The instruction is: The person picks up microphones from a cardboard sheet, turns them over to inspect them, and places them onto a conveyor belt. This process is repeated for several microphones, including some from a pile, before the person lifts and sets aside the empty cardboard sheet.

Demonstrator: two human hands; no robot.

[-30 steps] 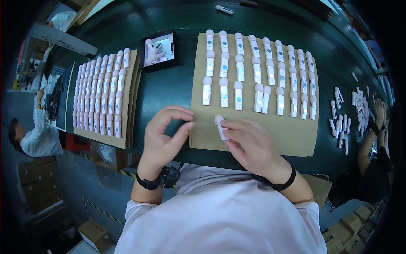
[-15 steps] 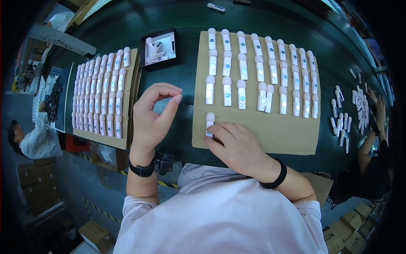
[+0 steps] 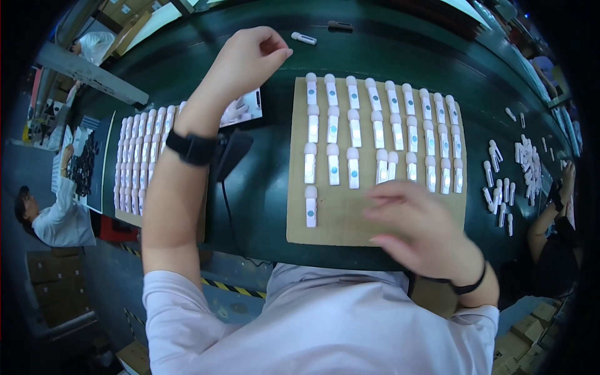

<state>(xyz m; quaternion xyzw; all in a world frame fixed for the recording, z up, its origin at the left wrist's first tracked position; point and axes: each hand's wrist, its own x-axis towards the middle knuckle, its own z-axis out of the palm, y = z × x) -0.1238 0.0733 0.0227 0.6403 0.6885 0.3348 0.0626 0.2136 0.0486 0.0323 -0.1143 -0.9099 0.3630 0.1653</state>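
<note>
My left hand [image 3: 253,55] is raised over the far part of the table. Its fingers are curled to the thumb and I see nothing in them. A small white device with a round pale head [image 3: 304,39] lies just right of its fingertips. My right hand [image 3: 425,228], blurred, hovers over the lower right of a cardboard sheet [image 3: 337,234], thumb and fingers apart and nothing between them. Rows of the same white devices lie on that sheet, many showing a round blue spot. One device [image 3: 310,207] lies alone at the lower left.
More devices lie in rows on a second cardboard sheet [image 3: 128,217] at the left, partly behind my forearm. A box [image 3: 251,107] is mostly hidden by my left arm. Loose devices [image 3: 530,164] are heaped at the right, near another person's arm [image 3: 544,222]. Another person [image 3: 59,215] works far left.
My left hand has moved up and away, across the box. My right hand has let go of the lone lower-left device and moved right, its fingers spreading.
</note>
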